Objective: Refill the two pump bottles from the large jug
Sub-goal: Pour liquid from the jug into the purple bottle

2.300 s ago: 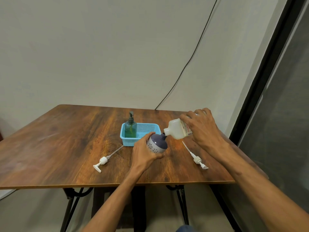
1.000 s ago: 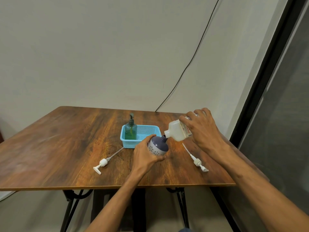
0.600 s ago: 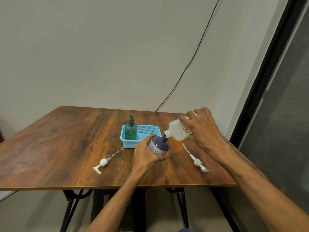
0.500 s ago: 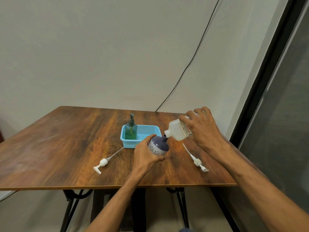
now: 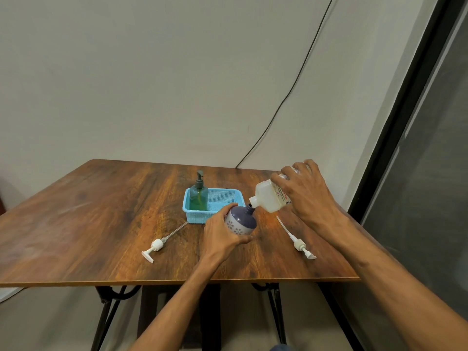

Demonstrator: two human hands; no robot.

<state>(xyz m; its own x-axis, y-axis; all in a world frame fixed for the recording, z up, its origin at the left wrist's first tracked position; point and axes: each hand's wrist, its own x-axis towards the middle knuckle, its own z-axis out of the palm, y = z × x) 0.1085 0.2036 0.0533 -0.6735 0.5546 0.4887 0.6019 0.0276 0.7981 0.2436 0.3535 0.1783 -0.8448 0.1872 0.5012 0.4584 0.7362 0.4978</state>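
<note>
Count on the table [image 5: 88, 211]: one jug [image 5: 267, 202], two bottles, two loose pump heads, one basket [image 5: 196, 218]. Two hands in view, both bare.

Left hand [image 5: 222, 236]: forearm comes up from the lower centre and the fingers and thumb wrap round the round bottle [image 5: 241, 224], gripping it from the near-left side. The bottle stands near the table's middle, just in front of the basket's right corner, and leans slightly toward the jug.

Right hand [image 5: 307, 196]: reaches in from the right with the back of the hand up and the fingers curled over the top of the jug, gripping it in the air above the table. The jug is tipped down to the left, with its open spout at the round bottle's neck. Whether spout and neck touch cannot be told.

Jug: translucent white, with a label in red print partly covered by the fingers.
Round bottle: dark purple top and neck, white lower body with a small flower pattern, no pump fitted.
Green bottle [image 5: 199, 200]: upright in the basket's left end, dark pump on.

Left pump head [image 5: 155, 247] lies near the basket's front-left corner; right pump head [image 5: 300, 245] lies under the right forearm.
</note>
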